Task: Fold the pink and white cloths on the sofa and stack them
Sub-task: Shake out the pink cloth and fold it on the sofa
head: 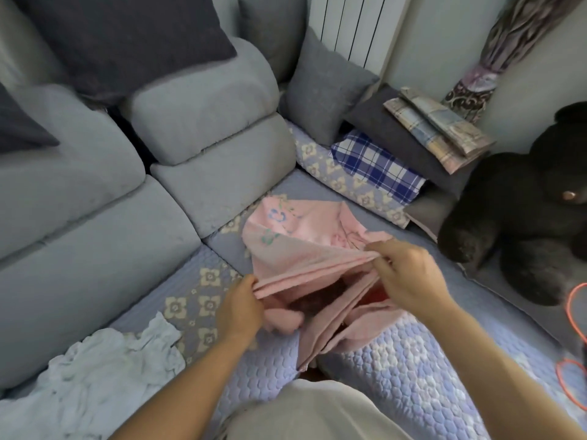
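- Head view: sofa (95, 236) fills ten o'clock; its quilted seat carries both cloths.
- Pink cloth (305, 249) lies at centre, its near edge lifted, far half on the seat.
- White cloth (104, 366) sits crumpled at eight o'clock, not yet folded.
- Right hand (409, 274) pinches the pink edge, fingers clamped on it.
- Left hand (241, 303) grips the same edge.
- Best to pull the edge taut and match corners before laying it over.

Quilted sofa cover (397, 360): white cloth (104, 369), pink cloth (301, 246), plaid pillow (378, 166).
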A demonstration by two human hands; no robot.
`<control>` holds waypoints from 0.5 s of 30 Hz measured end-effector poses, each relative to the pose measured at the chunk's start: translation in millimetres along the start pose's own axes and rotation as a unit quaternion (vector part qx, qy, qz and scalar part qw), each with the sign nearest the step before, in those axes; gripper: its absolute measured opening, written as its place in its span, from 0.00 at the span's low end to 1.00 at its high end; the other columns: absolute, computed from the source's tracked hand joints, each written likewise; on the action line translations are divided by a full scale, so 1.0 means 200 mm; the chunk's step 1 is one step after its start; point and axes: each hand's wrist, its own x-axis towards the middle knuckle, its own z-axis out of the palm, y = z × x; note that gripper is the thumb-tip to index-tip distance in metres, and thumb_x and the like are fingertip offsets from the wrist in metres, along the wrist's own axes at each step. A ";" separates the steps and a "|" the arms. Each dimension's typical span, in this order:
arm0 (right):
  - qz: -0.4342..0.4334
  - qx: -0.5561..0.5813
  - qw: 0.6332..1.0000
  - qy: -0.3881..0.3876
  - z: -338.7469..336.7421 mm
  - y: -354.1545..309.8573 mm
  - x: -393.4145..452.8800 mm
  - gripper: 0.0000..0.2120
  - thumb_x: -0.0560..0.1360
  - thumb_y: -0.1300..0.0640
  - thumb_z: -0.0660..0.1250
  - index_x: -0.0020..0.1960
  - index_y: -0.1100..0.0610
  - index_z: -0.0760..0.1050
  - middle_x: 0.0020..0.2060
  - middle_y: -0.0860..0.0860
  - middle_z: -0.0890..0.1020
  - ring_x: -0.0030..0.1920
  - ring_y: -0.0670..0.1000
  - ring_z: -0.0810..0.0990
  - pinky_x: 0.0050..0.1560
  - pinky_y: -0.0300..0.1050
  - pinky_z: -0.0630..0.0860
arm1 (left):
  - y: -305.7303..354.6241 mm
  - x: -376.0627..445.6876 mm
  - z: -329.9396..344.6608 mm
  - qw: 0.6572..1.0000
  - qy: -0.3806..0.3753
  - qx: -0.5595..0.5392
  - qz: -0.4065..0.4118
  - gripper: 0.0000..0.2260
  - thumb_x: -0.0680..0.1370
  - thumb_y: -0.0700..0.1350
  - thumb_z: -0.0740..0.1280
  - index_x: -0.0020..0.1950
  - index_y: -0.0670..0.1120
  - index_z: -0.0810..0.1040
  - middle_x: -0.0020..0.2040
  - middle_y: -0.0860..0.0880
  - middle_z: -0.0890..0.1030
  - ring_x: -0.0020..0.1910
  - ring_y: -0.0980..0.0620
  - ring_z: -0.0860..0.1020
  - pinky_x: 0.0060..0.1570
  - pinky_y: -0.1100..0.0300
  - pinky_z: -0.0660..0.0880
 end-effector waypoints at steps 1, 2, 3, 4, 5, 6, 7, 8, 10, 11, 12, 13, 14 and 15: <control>0.020 0.014 1.000 0.020 -0.03 0.03 0.01 0.13 0.77 0.61 0.65 0.56 0.51 0.84 0.52 0.47 0.85 0.53 0.52 0.81 0.55 0.49 0.76 | -0.03 0.02 -0.02 1.000 0.002 0.010 -0.011 0.05 0.75 0.41 0.64 0.43 0.51 0.74 0.42 0.51 0.80 0.41 0.43 0.79 0.37 0.52 0.74; 0.036 0.028 0.998 0.040 -0.05 0.06 0.02 0.13 0.76 0.62 0.64 0.56 0.52 0.84 0.52 0.47 0.84 0.53 0.52 0.81 0.57 0.50 0.76 | -0.06 0.04 -0.04 1.000 0.001 0.027 -0.005 0.03 0.75 0.43 0.64 0.44 0.51 0.75 0.42 0.51 0.81 0.42 0.43 0.80 0.38 0.52 0.75; 0.049 0.043 0.996 0.056 -0.06 0.09 0.03 0.13 0.76 0.63 0.64 0.55 0.53 0.84 0.52 0.48 0.84 0.53 0.52 0.81 0.58 0.50 0.77 | -0.09 0.06 -0.05 0.998 -0.011 0.053 0.018 0.04 0.76 0.44 0.64 0.46 0.51 0.77 0.43 0.50 0.81 0.43 0.42 0.80 0.38 0.52 0.75; 0.067 0.056 0.994 0.064 -0.07 0.13 0.04 0.13 0.76 0.64 0.64 0.54 0.53 0.84 0.52 0.48 0.84 0.53 0.51 0.80 0.59 0.50 0.77 | -0.10 0.06 -0.07 0.995 -0.027 0.076 0.051 0.05 0.76 0.44 0.64 0.49 0.52 0.78 0.44 0.50 0.82 0.44 0.42 0.80 0.38 0.53 0.75; 0.093 0.069 0.991 0.067 -0.07 0.16 0.04 0.14 0.76 0.64 0.63 0.54 0.53 0.84 0.51 0.48 0.84 0.53 0.51 0.80 0.59 0.49 0.77 | -0.11 0.06 -0.09 0.991 -0.046 0.091 0.084 0.07 0.76 0.43 0.64 0.51 0.53 0.78 0.46 0.50 0.82 0.45 0.43 0.80 0.38 0.54 0.73; 0.126 0.085 0.986 0.069 -0.08 0.19 0.05 0.15 0.76 0.64 0.62 0.54 0.52 0.84 0.50 0.48 0.84 0.52 0.51 0.80 0.57 0.48 0.77 | -0.12 0.06 -0.11 0.986 -0.068 0.092 0.119 0.09 0.77 0.43 0.64 0.54 0.53 0.79 0.48 0.50 0.82 0.47 0.44 0.80 0.39 0.54 0.72; 0.159 0.101 0.979 0.072 -0.08 0.23 0.06 0.16 0.76 0.64 0.61 0.52 0.51 0.84 0.48 0.49 0.84 0.50 0.52 0.80 0.54 0.47 0.76 | -0.11 0.06 -0.13 0.981 -0.095 0.079 0.148 0.11 0.77 0.43 0.64 0.56 0.54 0.78 0.50 0.52 0.81 0.48 0.46 0.79 0.40 0.54 0.72; 0.190 0.112 0.973 0.074 -0.08 0.27 0.06 0.17 0.75 0.64 0.60 0.50 0.49 0.84 0.47 0.50 0.84 0.49 0.53 0.80 0.51 0.47 0.76 | -0.11 0.06 -0.16 0.977 -0.120 0.060 0.168 0.11 0.77 0.44 0.63 0.57 0.55 0.78 0.51 0.54 0.81 0.48 0.48 0.79 0.41 0.54 0.73; 0.232 0.119 0.963 0.071 -0.08 0.36 0.06 0.19 0.74 0.65 0.60 0.44 0.45 0.82 0.45 0.52 0.84 0.45 0.55 0.81 0.47 0.47 0.77 | -0.09 0.06 -0.23 0.971 -0.129 0.019 0.198 0.09 0.77 0.47 0.64 0.55 0.55 0.79 0.47 0.56 0.81 0.44 0.52 0.78 0.40 0.53 0.75; 0.245 0.117 0.960 0.065 -0.07 0.40 0.05 0.20 0.74 0.66 0.60 0.42 0.42 0.81 0.44 0.52 0.84 0.43 0.55 0.81 0.45 0.47 0.77 | -0.08 0.05 -0.26 0.971 -0.122 0.010 0.206 0.06 0.77 0.47 0.66 0.53 0.54 0.79 0.44 0.56 0.81 0.41 0.53 0.77 0.39 0.53 0.74; 0.254 0.114 0.959 0.057 -0.05 0.44 0.04 0.21 0.74 0.67 0.60 0.40 0.41 0.79 0.44 0.53 0.84 0.42 0.54 0.81 0.43 0.46 0.76 | -0.06 0.05 -0.30 0.970 -0.121 0.009 0.210 0.04 0.77 0.46 0.69 0.50 0.54 0.79 0.42 0.57 0.80 0.40 0.54 0.77 0.38 0.54 0.73; 0.259 0.109 0.958 0.052 -0.03 0.46 0.02 0.22 0.74 0.67 0.60 0.39 0.40 0.78 0.44 0.52 0.84 0.41 0.54 0.81 0.43 0.46 0.76 | -0.05 0.04 -0.32 0.969 -0.130 0.012 0.210 0.04 0.77 0.45 0.70 0.48 0.54 0.78 0.41 0.57 0.79 0.39 0.56 0.76 0.37 0.57 0.72; 0.260 0.103 0.959 0.051 -0.01 0.48 0.01 0.23 0.74 0.68 0.60 0.38 0.39 0.77 0.44 0.52 0.84 0.43 0.55 0.81 0.45 0.46 0.75 | -0.04 0.03 -0.34 0.967 -0.148 0.021 0.205 0.07 0.76 0.43 0.71 0.45 0.54 0.75 0.41 0.57 0.78 0.39 0.58 0.75 0.36 0.61 0.70; 0.258 0.098 0.960 0.049 0.01 0.49 0.00 0.24 0.73 0.68 0.60 0.37 0.38 0.76 0.44 0.51 0.83 0.44 0.56 0.81 0.47 0.46 0.75 | -0.05 0.03 -0.35 0.966 -0.172 0.036 0.188 0.09 0.76 0.42 0.71 0.42 0.54 0.73 0.40 0.56 0.76 0.38 0.58 0.74 0.35 0.62 0.68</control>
